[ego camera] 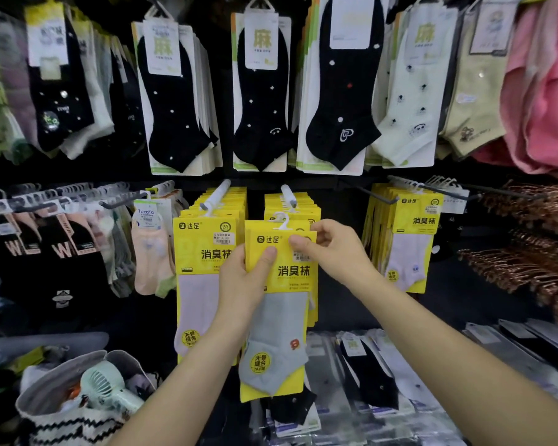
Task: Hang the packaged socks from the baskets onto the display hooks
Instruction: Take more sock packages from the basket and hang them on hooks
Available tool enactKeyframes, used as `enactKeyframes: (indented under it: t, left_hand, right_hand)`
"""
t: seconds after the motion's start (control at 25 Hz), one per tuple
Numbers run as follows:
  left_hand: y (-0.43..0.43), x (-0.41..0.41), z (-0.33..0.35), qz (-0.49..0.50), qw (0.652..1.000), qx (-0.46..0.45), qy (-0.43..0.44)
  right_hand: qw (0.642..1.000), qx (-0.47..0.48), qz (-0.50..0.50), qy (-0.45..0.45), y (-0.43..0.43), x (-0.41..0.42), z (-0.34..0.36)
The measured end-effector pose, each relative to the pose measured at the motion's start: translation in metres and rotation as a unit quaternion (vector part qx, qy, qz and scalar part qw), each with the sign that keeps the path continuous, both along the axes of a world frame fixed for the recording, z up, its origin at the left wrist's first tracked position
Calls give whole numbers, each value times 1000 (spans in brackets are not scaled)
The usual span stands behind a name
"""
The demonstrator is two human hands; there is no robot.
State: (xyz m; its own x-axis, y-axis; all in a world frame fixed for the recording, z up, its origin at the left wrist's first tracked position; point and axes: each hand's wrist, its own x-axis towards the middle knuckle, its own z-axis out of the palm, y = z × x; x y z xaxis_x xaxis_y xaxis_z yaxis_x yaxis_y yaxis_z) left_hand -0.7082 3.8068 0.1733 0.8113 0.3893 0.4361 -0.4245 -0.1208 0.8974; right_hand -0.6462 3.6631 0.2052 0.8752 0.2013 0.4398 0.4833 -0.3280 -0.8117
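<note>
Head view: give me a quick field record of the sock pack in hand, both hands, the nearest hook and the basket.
sock pack: yellow with grey sock, held upright
left hand: grips pack's left edge, thumb on front
right hand: pinches pack's top right corner
hanger: white, seemingly not yet hung
hook: nearest, just above, carries yellow packs
basket: lower left, holds a green fan

The one head-worn camera faces the sock display wall point(342, 201) straight on, within arm's reach. Its wide view tilts down to a basket point(39, 391) at lower left.
</note>
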Motion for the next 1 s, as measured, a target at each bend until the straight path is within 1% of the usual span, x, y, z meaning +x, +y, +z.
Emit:
enactKeyframes:
  t: [0.16,0.28,0.36,0.48,0.6,0.64,0.76,0.84,1.0]
  left_hand:
    - [-14,0,-1,-26,999,-19,10]
    - [-14,1,-5,-37,999,7,15]
    - [-7,3,-7,-22,999,43,1]
    - [4,4,-9,8,992,122,-19]
    - [10,1,-11,13,977,210,-14]
    - [12,-1,-13,15,975,220,-8]
    - [27,-5,-18,52,982,180,-2]
    - [37,-10,-17,76,985,153,-19]
    - [54,-21,-16,103,985,137,-34]
  right_hand:
    - [998,52,-37,18,-9,-3,-2]
    - [996,84,-41,12,-15,-2,-2]
    - [995,92,-25,8,-16,-3,-1]
    - [995,96,-13,12,-19,-1,2]
    - [989,143,12,46,-23,5,5]
    - [987,150,14,58,-24,7,6]
    - [982,168,1,81,-25,14,8]
    - [982,168,-7,83,-22,19,11]
    - [989,127,-12,75,-7,29,19]
